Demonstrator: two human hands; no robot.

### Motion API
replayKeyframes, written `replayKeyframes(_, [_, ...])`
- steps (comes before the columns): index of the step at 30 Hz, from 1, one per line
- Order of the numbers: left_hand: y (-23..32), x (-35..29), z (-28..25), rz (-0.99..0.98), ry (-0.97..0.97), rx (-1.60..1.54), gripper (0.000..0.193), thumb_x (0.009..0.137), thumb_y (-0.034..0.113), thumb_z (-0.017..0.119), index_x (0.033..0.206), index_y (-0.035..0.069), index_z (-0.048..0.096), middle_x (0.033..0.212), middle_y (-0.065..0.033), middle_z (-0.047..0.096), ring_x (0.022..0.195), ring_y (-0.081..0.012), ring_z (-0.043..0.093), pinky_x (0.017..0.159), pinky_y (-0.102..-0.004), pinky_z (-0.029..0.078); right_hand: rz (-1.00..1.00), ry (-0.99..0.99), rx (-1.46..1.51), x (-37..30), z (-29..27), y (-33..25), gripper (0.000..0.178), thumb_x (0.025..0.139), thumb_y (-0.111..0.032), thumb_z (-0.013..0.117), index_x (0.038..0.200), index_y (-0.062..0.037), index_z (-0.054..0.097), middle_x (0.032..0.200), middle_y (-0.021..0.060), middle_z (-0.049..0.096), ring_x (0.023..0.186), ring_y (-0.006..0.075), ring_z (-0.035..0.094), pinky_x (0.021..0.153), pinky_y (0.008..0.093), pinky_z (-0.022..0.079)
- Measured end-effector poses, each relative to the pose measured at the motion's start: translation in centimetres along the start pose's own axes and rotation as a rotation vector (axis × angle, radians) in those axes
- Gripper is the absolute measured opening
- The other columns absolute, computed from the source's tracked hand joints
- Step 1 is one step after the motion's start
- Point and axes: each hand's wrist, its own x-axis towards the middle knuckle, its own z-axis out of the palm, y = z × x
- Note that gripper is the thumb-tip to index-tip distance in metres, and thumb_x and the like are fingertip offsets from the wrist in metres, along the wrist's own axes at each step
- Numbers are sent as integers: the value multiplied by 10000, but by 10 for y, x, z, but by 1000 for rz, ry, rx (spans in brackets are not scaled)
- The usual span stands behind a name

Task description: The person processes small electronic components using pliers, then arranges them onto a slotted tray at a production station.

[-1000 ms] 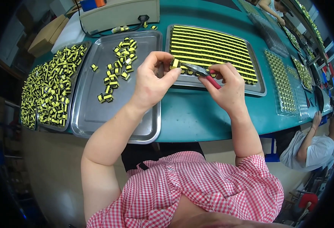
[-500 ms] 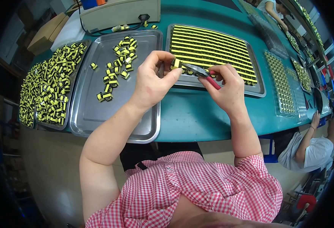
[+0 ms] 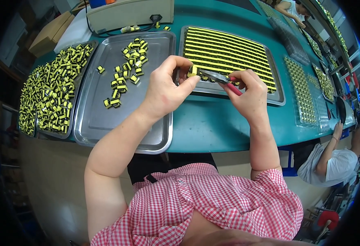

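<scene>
My left hand (image 3: 163,86) pinches a small yellow-and-black transformer (image 3: 194,71) between thumb and fingers, above the near edge of a metal tray (image 3: 283,97). Red-handled pliers (image 3: 217,76) are in my right hand (image 3: 251,94), their jaws pointing left at the transformer. Whether the jaws grip one of its pins is too small to tell. In that tray, similar parts stand in tight rows (image 3: 229,53), yellow tops up. Left of my left hand, a larger metal tray (image 3: 98,115) carries several loose transformers (image 3: 122,74).
At the far left, a big heap of transformers (image 3: 51,90) fills another tray. Behind stand a beige machine (image 3: 131,15) with a black cable and a cardboard box (image 3: 51,35). Clear plastic trays of parts (image 3: 301,90) lie to the right, where two other people sit.
Both hands, with the transformer and the pliers, have shifted slightly right. The pliers' jaws have tilted a little flatter. The loose parts lie as before.
</scene>
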Motion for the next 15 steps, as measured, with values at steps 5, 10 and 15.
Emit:
replayKeyframes(5, [2, 0, -3, -29, -37, -20, 263, 768, 14, 627, 1003, -34, 518, 840, -15, 528, 761, -59, 506, 667, -187, 431, -16, 1, -38, -1, 1, 1, 230, 625, -58, 761, 796, -35, 609, 724, 53, 582, 616, 148, 580, 556, 251, 475])
replayKeyframes(10, [-4, 5, 0, -65, 8, -188, 259, 772, 53, 631, 985, -53, 531, 826, -57, 572, 708, -80, 529, 611, -208, 449, -45, -12, 70, 0, 10, 5, 226, 651, -63, 747, 821, -30, 602, 733, 58, 577, 628, 154, 582, 572, 253, 477])
replayKeyframes(15, [0, 4, -1, -184, -23, -347, 249, 813, 47, 589, 1026, -59, 513, 867, -89, 588, 794, -134, 603, 618, -219, 480, 15, 25, 112, -2, 12, -1, 216, 670, -76, 741, 822, -25, 596, 725, 57, 568, 627, 149, 578, 580, 249, 473])
